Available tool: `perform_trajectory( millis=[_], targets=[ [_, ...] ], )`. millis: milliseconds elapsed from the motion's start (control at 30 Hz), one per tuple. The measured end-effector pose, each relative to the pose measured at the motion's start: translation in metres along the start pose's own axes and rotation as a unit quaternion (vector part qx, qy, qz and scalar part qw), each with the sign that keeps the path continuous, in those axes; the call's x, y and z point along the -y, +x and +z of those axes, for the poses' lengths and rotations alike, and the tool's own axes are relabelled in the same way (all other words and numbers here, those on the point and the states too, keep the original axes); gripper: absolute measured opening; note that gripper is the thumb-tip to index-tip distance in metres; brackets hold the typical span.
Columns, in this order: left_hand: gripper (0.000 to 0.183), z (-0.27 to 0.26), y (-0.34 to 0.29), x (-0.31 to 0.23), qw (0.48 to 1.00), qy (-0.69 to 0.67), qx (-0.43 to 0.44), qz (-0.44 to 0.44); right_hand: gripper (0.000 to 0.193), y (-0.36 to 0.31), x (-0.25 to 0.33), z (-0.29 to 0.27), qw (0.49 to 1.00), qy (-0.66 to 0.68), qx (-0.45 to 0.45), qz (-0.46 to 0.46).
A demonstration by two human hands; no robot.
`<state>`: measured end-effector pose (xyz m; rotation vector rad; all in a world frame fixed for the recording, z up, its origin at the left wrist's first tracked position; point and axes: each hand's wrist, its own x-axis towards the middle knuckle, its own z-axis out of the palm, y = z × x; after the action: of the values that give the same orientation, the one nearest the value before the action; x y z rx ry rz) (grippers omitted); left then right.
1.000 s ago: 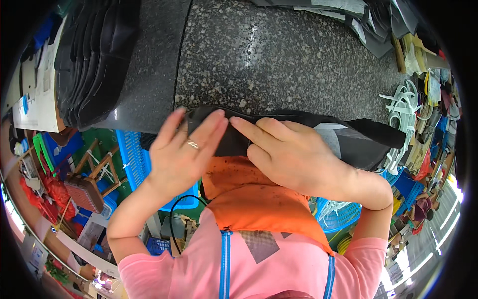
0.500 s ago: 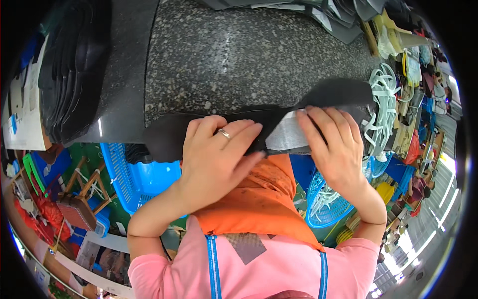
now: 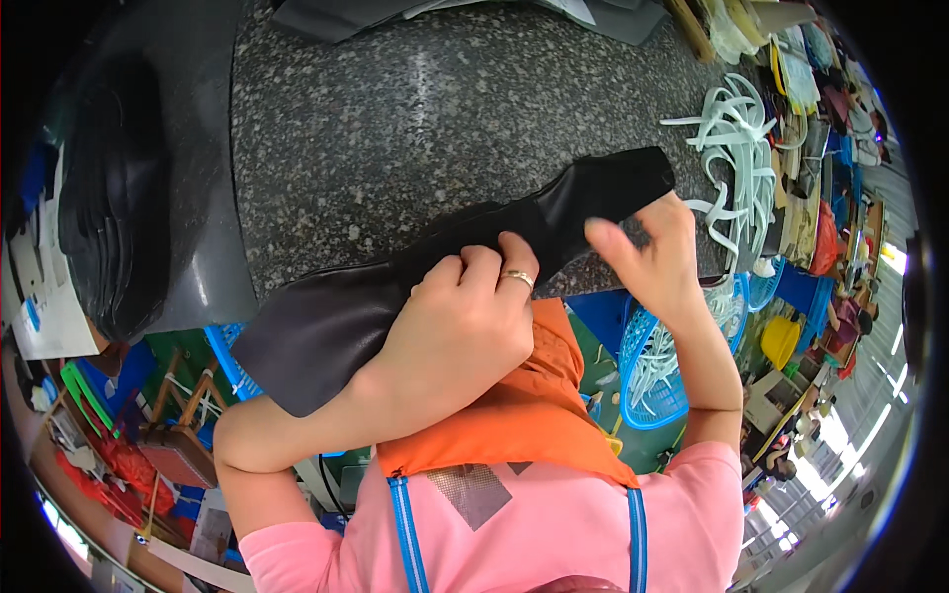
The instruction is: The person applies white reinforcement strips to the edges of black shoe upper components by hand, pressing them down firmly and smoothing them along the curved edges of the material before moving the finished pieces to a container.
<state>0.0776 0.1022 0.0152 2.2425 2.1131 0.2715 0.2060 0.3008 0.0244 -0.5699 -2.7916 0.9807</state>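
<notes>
Keeping tension even is advised: the black piece (image 3: 554, 222), overhanging the near edge of the slab (image 3: 395, 148), is covered by the curled left hand (image 3: 470, 316), its right end touched by the half-open right hand (image 3: 657, 257) (of the 2, the left's grip cannot be told).

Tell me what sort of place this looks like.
Likely a workshop or small factory: a stack of dark pieces at the left, a tangle of pale strips at the right, and a black piece under the left hand at the edge of a speckled worktop.
</notes>
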Motion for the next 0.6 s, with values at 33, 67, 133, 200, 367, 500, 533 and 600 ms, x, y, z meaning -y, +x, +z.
perform_trajectory(
  millis=[33, 67, 133, 200, 367, 500, 533, 600],
  targets=[
    [0.029, -0.002, 0.003, 0.002, 1.0, 0.001, 0.0, 0.006, 0.021, 0.002, 0.002, 0.005, 0.994, 0.059, -0.04, 0.081],
    [0.027, -0.003, 0.006, 0.004, 1.0, -0.008, -0.003, 0.013, 0.021, 0.002, -0.001, 0.006, 0.994, 0.058, -0.045, 0.084],
    [0.025, -0.005, 0.014, 0.008, 1.0, -0.016, -0.007, 0.026, 0.017, 0.003, -0.008, 0.006, 0.991, 0.09, -0.055, 0.077],
    [0.023, -0.006, 0.02, 0.011, 0.998, -0.041, 0.018, 0.037, 0.018, -0.001, -0.011, 0.006, 0.992, 0.092, -0.049, 0.074],
    [0.023, -0.005, 0.044, 0.018, 0.992, -0.074, 0.084, 0.056, 0.025, -0.004, -0.01, 0.016, 0.993, -0.079, -0.064, -0.053],
    [0.024, -0.011, 0.071, 0.021, 0.974, -0.066, 0.201, 0.077, 0.038, 0.003, -0.003, 0.003, 0.961, -0.255, -0.091, -0.055],
    [0.024, -0.011, 0.066, 0.017, 0.974, -0.065, 0.202, 0.073, 0.041, 0.004, -0.002, 0.003, 0.939, -0.316, -0.135, -0.016],
    [0.029, -0.013, 0.053, 0.008, 0.988, -0.065, 0.133, 0.04, 0.044, -0.007, 0.002, 0.009, 0.96, -0.236, -0.106, -0.104]
  ],
)
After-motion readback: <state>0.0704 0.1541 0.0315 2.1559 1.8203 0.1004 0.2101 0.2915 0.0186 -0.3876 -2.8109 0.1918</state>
